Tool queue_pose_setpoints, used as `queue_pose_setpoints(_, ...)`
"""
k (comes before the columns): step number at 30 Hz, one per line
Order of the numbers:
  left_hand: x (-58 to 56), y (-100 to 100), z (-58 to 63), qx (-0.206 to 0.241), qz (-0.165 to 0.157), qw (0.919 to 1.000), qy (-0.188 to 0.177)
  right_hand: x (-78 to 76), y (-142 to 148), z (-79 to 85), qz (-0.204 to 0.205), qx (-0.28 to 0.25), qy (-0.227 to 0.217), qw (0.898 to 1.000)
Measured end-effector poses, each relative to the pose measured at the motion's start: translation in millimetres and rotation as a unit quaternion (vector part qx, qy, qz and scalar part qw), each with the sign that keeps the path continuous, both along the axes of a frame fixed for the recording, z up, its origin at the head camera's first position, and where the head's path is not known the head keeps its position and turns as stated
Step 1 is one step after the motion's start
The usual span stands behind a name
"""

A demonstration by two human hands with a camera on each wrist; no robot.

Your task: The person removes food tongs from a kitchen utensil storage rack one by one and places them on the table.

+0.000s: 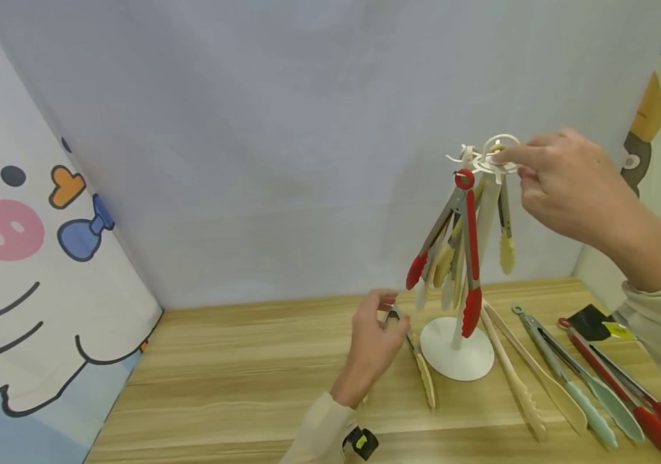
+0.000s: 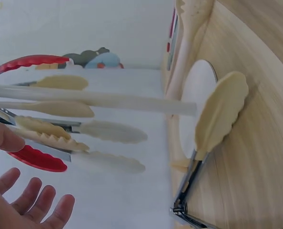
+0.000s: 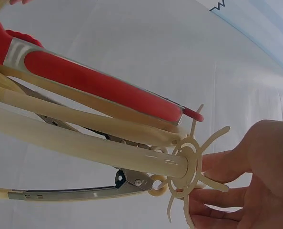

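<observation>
A white rack (image 1: 486, 212) with a round base and a ring of hooks at its top bears several hanging kitchen tongs. At that crown, my right hand (image 1: 574, 187) grips the top of the rack with thumb and fingers, also seen in the right wrist view behind the hook ring (image 3: 191, 164). Red tongs (image 1: 471, 245) hang in front, with cream and white ones behind. My left hand (image 1: 372, 341) is low, left of the base, fingers loosely bent and holding nothing. Beyond it, cream-tipped tongs (image 2: 222, 109) lie on the table beside the base.
Right of the base (image 1: 457, 361) lie beige tongs (image 1: 516, 374), pale green tongs (image 1: 574, 380) and large red tongs (image 1: 626, 386). A black item with a yellow-green label (image 1: 617, 330) is near the right sleeve. A light cloth (image 1: 284, 161) hangs behind the wooden table (image 1: 220, 386).
</observation>
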State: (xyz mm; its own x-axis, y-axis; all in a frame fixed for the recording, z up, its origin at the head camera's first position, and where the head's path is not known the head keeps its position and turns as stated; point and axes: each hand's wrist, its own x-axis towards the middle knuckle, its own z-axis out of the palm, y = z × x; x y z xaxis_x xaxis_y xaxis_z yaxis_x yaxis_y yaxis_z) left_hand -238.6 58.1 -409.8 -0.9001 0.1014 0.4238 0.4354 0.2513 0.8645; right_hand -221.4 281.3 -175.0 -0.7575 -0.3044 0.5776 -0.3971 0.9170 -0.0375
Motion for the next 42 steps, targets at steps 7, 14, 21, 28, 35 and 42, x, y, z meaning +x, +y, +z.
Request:
queue_pose_setpoints(7, 6.8, 7.1, 14.1, 0.009, 0.013, 0.9989, 0.044, 1.5, 2.1, -1.3, -0.005, -0.018, -0.008, 1.0)
queue_pose_setpoints(14, 11.1, 13.5, 35.5, 0.008, 0.005, 0.9992, 0.04, 0.9, 1.1, -1.3, -0.006, -0.013, -0.012, 1.0)
queue_pose_setpoints(21, 11.4, 23.3, 51.6, 0.015, -0.008, 0.9991, 0.039, 1.1, 1.3, -2.2, 0.005, -0.015, -0.007, 1.0)
queue_pose_setpoints(28, 12.7, 33.5, 62.7, 0.005, -0.002, 0.9996, 0.028, 0.4, 1.8, -2.2, 0.002, -0.019, -0.013, 1.0)
queue_pose_setpoints(35, 11.6, 42.3, 71.3, -0.025, 0.008, 0.9994, 0.022, 1.7, 1.2, -2.0, -0.002, -0.024, -0.03, 0.999)
queue_pose_setpoints(42, 8.9, 55.1, 75.1, -0.033, 0.009, 0.998, 0.053, 2.9, 1.5, -4.1, 0.002, -0.029, -0.025, 0.999)
